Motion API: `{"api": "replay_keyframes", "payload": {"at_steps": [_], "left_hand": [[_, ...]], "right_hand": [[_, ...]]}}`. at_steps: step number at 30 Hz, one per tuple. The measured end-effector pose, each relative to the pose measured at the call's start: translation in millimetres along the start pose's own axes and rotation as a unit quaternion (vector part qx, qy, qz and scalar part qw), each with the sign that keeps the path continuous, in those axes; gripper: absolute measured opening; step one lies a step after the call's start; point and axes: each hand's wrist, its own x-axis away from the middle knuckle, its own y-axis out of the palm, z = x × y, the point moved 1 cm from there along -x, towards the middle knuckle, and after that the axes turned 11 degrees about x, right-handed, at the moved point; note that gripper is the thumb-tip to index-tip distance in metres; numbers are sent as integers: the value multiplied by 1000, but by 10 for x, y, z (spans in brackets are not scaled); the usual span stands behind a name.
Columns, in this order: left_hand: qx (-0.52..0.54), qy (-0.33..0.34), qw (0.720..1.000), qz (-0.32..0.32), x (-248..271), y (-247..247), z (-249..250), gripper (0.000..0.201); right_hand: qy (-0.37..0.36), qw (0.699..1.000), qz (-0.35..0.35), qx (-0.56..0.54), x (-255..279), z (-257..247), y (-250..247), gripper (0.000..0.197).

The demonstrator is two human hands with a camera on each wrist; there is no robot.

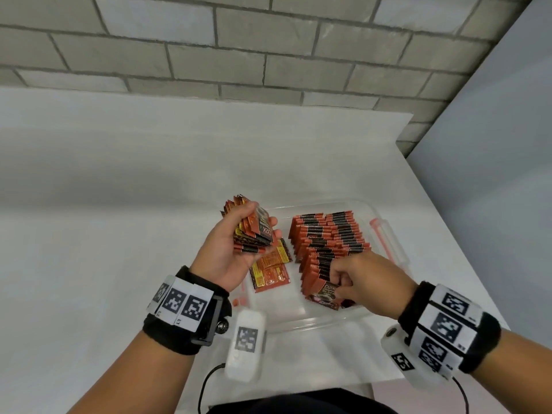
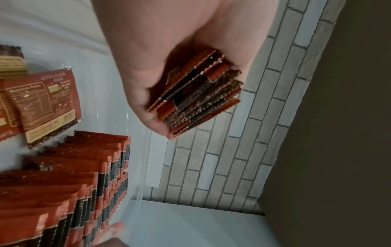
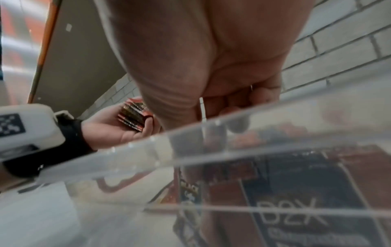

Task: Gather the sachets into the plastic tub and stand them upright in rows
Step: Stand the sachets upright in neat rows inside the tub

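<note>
A clear plastic tub (image 1: 313, 322) sits on the white table. Red and black sachets stand in two rows (image 1: 331, 234) along its right side, also seen in the left wrist view (image 2: 69, 180). My left hand (image 1: 239, 243) is raised over the tub's left part and grips a stack of sachets (image 1: 254, 231) (image 2: 196, 93) (image 3: 133, 117). My right hand (image 1: 355, 279) reaches into the tub with fingers curled, pinching the top of the front sachet (image 1: 327, 289) of the near row. A few sachets (image 1: 270, 271) lie flat on the tub floor at the left.
The tub's near wall (image 3: 211, 142) crosses the right wrist view. An orange-pink latch (image 1: 385, 237) sits on the tub's right side. A grey brick wall (image 1: 239, 49) stands behind the table (image 1: 104, 189), and a pale panel (image 1: 493, 144) borders the right.
</note>
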Motion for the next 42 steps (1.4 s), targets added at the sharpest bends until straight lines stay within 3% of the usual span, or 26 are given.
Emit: {"api": "replay_keyframes", "payload": {"at_steps": [6, 18, 22, 25, 27, 29, 34, 37, 42], "left_hand": [[-7, -6, 1000, 5, 18, 9, -4, 34], [16, -13, 1000, -4, 25, 36, -22, 28], [8, -37, 999, -28, 54, 48, -51, 27], [17, -47, 998, -49, 57, 93, -59, 41], [12, -49, 997, -60, 45, 150, -61, 31], [9, -48, 997, -62, 23, 183, -74, 32], [-7, -56, 994, -97, 31, 220, -127, 49], [1, -45, 992, -121, 44, 207, -145, 71], [-27, -38, 990, -135, 70, 209, -167, 95]], "right_hand": [[-28, 990, 27, 134, -35, -120, 28, 9], [-27, 996, 25, 84, -39, -27, 3, 22], [-20, 998, 60, -14, -8, 29, -133, 19], [-37, 973, 168, -153, -6, -14, -355, 13], [-76, 948, 231, -206, -13, -110, -505, 21], [-105, 940, 250, -208, -37, -214, -577, 34], [-42, 936, 242, -251, -138, -286, -573, 49], [19, 930, 208, -302, -178, -279, -554, 40], [23, 895, 139, -424, -196, -210, -518, 22]]}}
